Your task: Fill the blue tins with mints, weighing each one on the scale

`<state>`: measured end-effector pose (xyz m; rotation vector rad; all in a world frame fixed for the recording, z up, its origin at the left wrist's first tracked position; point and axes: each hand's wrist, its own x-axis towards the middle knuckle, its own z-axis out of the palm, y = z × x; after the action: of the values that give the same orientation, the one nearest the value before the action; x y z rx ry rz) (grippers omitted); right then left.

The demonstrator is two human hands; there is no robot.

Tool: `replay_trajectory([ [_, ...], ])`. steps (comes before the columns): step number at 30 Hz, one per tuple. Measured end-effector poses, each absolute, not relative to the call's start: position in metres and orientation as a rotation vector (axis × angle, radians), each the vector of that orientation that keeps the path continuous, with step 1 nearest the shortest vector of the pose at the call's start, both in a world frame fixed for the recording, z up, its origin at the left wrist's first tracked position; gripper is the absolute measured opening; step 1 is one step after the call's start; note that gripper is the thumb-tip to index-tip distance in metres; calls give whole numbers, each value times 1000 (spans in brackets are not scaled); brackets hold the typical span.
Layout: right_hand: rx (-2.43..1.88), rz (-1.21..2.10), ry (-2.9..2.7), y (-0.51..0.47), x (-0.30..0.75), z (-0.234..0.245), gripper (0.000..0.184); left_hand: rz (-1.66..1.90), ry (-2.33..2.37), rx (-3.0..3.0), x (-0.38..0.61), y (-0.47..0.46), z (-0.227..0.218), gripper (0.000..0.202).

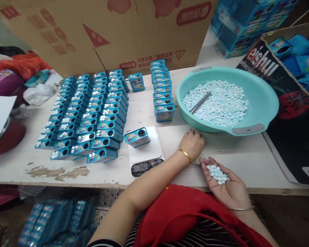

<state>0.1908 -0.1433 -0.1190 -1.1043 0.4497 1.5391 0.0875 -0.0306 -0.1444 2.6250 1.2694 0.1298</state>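
Observation:
My right hand (230, 190) is cupped palm up at the table's front edge, holding a small heap of pale blue and white candies (218, 175). My left hand (192, 144) rests on the table below the basin, back upward and fingers curled under; whatever they hold is hidden. A teal basin (262, 99) with many such candies (221, 103) stands just beyond both hands. A metal stick-like tool (201, 102) lies on the candies. Left of my left forearm, a blue candy tin (137, 138) with a round dark opening sits on a white kitchen scale (153, 151); its display is lit.
Rows of blue tins (103, 133), many topped with white candies, fill the table's left side. A shorter row of tins (163, 113) stands beside the basin, and a lone tin (137, 83) behind. A cardboard box (144, 37) blocks the back; a black carton (280, 137) stands right.

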Motion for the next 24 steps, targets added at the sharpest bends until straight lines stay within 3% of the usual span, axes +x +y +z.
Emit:
replay_trajectory([
  [9,-1137,1551,472,-145,183,-115,35,187,1278,2520,62,-40,-134,23],
  [20,-771,1941,401,-120,134,-109,16,772,934,2435,2,-103,-52,18],
  [24,-809,2028,335,-111,114,-90,17,1131,1380,2445,-60,-97,-40,52],
])
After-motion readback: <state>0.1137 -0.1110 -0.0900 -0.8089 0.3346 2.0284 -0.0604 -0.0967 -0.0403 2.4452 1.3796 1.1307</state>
